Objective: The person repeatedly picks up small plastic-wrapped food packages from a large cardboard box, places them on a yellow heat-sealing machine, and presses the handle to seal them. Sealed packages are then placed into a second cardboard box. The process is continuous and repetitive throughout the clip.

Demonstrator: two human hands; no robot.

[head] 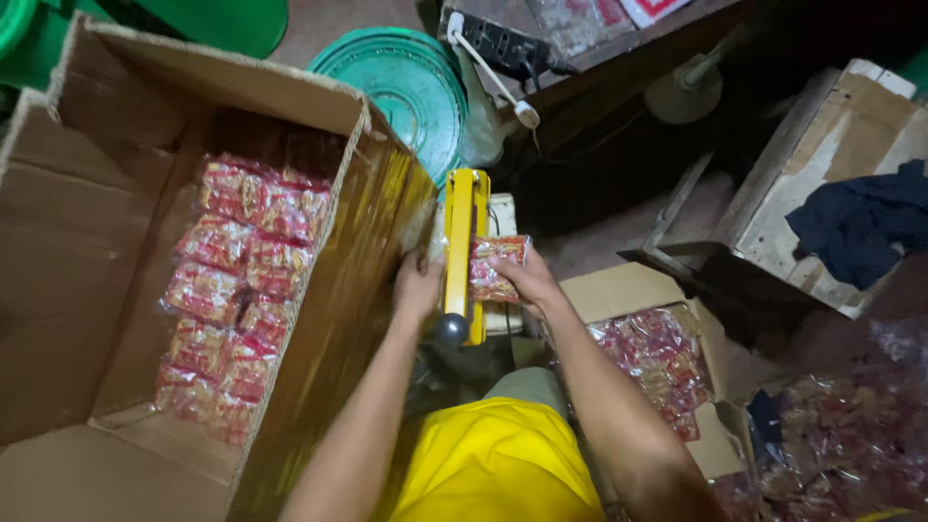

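Observation:
A yellow heat sealer (465, 242) with a black knob at its near end stands in front of me. My right hand (522, 278) holds a small clear packet of red snacks (495, 266) against the sealer's right side. On the sealer's left side rests my left hand (416, 285), fingers curled beside the yellow arm. Whether the left hand grips the sealer or something behind it I cannot tell.
A large open cardboard box (116, 135) on the left holds rows of packed red snack packets (237, 290). A smaller carton (628, 285) with loose packets sits at my right. A green lid (406, 87), a power strip (503, 43) and a wooden crate (831, 145) lie beyond.

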